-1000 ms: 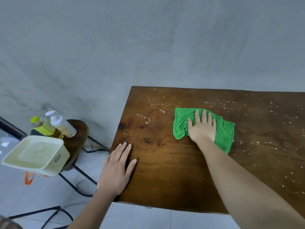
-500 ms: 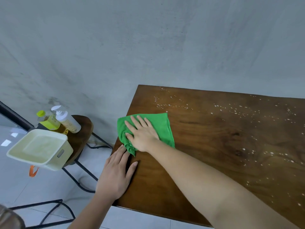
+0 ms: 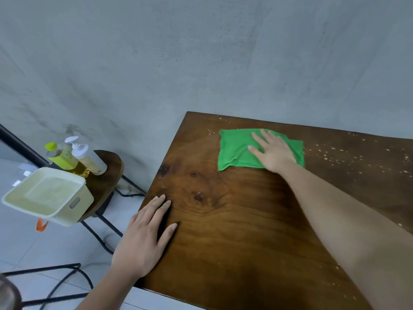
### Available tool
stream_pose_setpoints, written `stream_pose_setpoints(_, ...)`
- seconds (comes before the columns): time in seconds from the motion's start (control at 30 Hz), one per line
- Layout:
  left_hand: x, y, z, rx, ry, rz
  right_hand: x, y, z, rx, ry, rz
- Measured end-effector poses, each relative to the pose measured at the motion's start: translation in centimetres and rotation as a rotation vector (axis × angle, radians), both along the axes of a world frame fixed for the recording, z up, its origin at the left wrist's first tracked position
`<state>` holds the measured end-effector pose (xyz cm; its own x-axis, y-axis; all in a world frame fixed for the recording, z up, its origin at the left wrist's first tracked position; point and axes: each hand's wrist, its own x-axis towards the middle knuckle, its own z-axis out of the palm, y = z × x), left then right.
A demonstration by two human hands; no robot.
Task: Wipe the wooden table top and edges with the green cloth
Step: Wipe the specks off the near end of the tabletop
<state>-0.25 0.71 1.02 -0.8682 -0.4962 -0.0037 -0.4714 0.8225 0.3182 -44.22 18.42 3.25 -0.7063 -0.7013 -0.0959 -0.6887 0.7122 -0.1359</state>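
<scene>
**Asker:** One cloth, I gather. Where is it?

**Describer:** One green cloth [image 3: 240, 148] lies flat on the wooden table [image 3: 234, 231], near the far left corner. The right hand [image 3: 273, 151] presses down on it, palm flat and fingers spread, gripping nothing.

**Asker:** Has anything changed?

**Describer:** Yes. Half a second ago the cloth was at the left edge, close to the left hand; now it has swept to the far side. The near left area looks clean, so that pass seems finished.

**Asker:** And the other hand?

**Describer:** The left hand [image 3: 143, 240] rests open and flat on the near left corner, empty, as before.

**Asker:** What remains?

**Describer:** White specks [image 3: 335, 155] dot the table to the right of the cloth, and a few sit at the far edge. I judge the top partly done and the edges untouched.

**Asker:** Anything beyond the table?

**Describer:** To the left, a small stool [image 3: 105, 175] carries two bottles [image 3: 73, 157] and a pale tub [image 3: 44, 193], against a grey wall [image 3: 201, 52].
</scene>
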Motion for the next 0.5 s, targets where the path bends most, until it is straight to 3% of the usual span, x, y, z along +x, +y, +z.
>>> stream_pose_setpoints(0.13,-0.1,0.1,0.1,-0.01,0.005,0.001,-4.0,4.7,-0.8,-0.041,0.0,-0.395)
stream_pose_setpoints(0.27,0.0,0.2,0.3,-0.015,0.001,-0.003,-3.6,2.2,-1.2,-0.026,-0.042,-0.682)
stream_pose_setpoints(0.5,-0.1,0.2,0.4,-0.022,-0.006,-0.009,0.6,-9.5,-0.6,0.018,-0.064,-0.515)
